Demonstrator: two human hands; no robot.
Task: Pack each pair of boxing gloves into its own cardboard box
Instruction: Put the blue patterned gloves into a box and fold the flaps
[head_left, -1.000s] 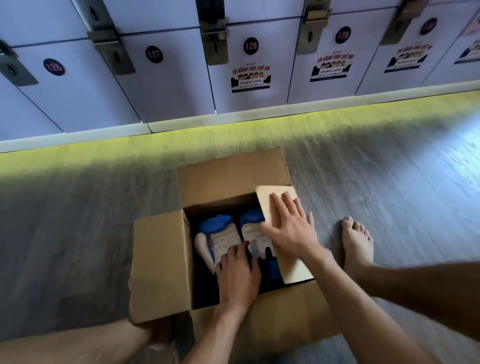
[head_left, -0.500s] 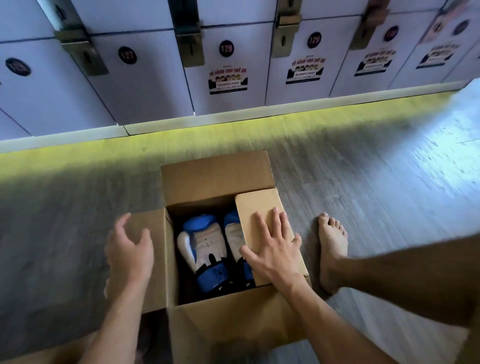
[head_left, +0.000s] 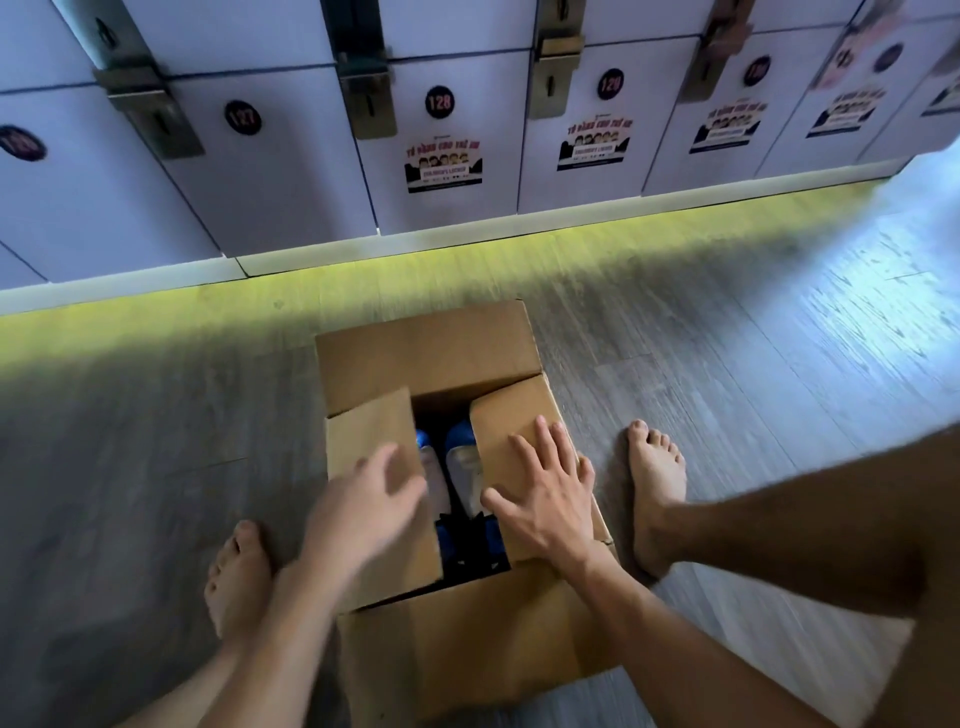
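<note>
**Both palms down on the side flaps, gloves in the box**

The plain brown cardboard box (head_left: 467, 649) is sitting on the grey wood-grain plank floor (head_left: 727, 364), right between the person's bare left foot (head_left: 236, 577) and bare right foot (head_left: 654, 483). Inside it, the pair of blue-and-white padded boxing gloves (head_left: 461, 457) is lying side by side, showing only through the dark gap down the middle.

The left hand (head_left: 363, 504) is resting on the left side flap (head_left: 369, 431), fingers out straight rather than curled and gripping nothing. It is blurring a little, so finer detail is not readable. The right hand (head_left: 545, 499) is lying flat on the right side flap (head_left: 511, 410), fingers spread wide, thumb reaching toward the gap, nothing pinched or clasped.

Both side flaps are tilting in over the opening without meeting. The far flap (head_left: 426, 353) is standing open, leaning away toward the wall.

Behind the box, a row of white locker doors (head_left: 285, 171) is running across the top of the view, with brass-coloured latches (head_left: 369, 98), round black number discs, one reading 128 (head_left: 439, 102), and printed stickers (head_left: 443, 169). A yellow-green band of light (head_left: 156, 322) is glowing along the floor at the lockers' base
</note>
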